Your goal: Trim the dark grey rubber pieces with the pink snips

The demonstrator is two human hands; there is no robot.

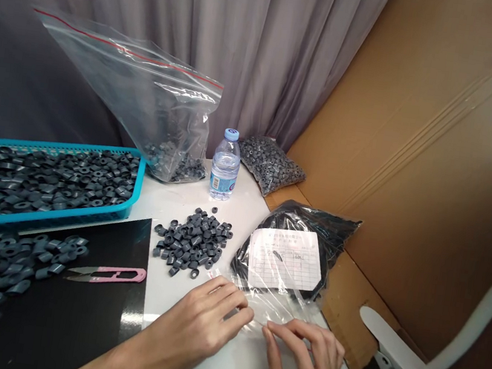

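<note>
A clear plastic bag (265, 310) lies at the table's front right, with black contents and a white paper form (286, 260) bearing printed and handwritten lines. My left hand (208, 320) pinches the near edge of this bag between thumb and fingers. Close beside it, my right hand (310, 364) pinches the same edge with thumb and forefinger, its other fingers curled. Just beyond my left hand is a loose pile of small dark grey rings (196, 238).
A blue basket (138, 185) full of grey rings stands left. Pink thread snips (118, 275) lie on a black board (84, 320) beside more rings. Behind are a zip bag (178, 114), a water bottle (225, 166) and a filled bag (271, 163). Cardboard (412, 171) walls the right side.
</note>
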